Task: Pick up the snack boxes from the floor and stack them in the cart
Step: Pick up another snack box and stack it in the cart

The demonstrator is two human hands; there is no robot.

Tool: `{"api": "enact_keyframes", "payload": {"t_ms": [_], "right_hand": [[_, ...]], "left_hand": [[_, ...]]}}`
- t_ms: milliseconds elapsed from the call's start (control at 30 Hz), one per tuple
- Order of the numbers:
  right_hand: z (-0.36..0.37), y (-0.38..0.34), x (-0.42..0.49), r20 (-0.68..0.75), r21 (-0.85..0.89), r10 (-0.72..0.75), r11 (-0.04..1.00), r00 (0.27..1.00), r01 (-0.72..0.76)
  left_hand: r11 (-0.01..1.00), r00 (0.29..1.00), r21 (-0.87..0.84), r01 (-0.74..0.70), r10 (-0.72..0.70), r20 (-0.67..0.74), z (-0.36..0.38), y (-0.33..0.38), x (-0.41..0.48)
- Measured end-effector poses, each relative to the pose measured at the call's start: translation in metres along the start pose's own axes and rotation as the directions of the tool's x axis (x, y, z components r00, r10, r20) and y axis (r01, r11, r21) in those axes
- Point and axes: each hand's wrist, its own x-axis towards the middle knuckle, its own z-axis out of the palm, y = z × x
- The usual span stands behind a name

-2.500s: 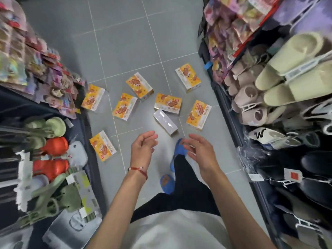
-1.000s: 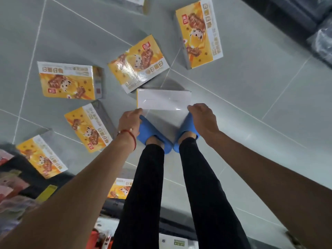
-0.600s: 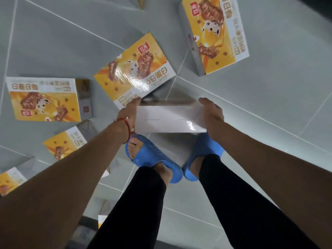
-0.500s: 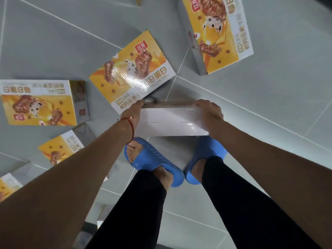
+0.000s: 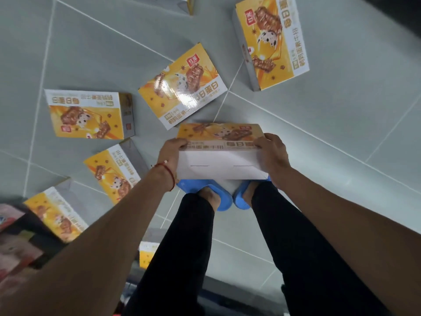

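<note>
I am bent over, looking down past my legs at the grey tiled floor. Both hands grip one snack box (image 5: pixel 221 156) by its short ends, my left hand (image 5: pixel 170 153) on the left end and my right hand (image 5: pixel 272 153) on the right. The box is tilted, its white underside towards me and its yellow printed face showing along the top, above my blue sandals. Several more yellow snack boxes lie flat on the floor: one just beyond (image 5: pixel 182 87), one far right (image 5: pixel 271 39), one left (image 5: pixel 88 114), another nearer me (image 5: pixel 114 172). No cart is in view.
My black-trousered legs (image 5: pixel 186 247) fill the lower middle. A further box (image 5: pixel 54 215) lies by a dark shelf base with coloured packets (image 5: pixel 16 242) at the lower left, and another box (image 5: pixel 148 253) sits behind my left leg. Bare floor tiles (image 5: pixel 341 133) spread to the right.
My hands reached down, closed on the white-bottomed box and lifted it off the floor. It has since tilted, so its yellow face now shows.
</note>
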Motion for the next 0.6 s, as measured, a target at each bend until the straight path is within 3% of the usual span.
{"api": "enact_keyframes", "payload": {"t_ms": [233, 367, 600], "right_hand": [[-0.051, -0.014, -0.138, 0.036, 0.18, -0.294, 0.942, 0.955, 0.284], [-0.088, -0.029, -0.2, 0.057, 0.173, -0.43, 0.893, 0.901, 0.415], [-0.15, -0.056, -0.31, 0.113, 0.213, -0.583, 0.805, 0.805, 0.554]], "left_hand": [[0.962, 0.98, -0.213, -0.172, 0.19, 0.065, -0.04, -0.001, -0.14], [0.932, 0.98, -0.338, -0.13, 0.172, 0.097, -0.071, -0.007, -0.209], [0.938, 0.959, -0.295, -0.184, 0.237, 0.155, -0.083, 0.006, -0.334]]}}
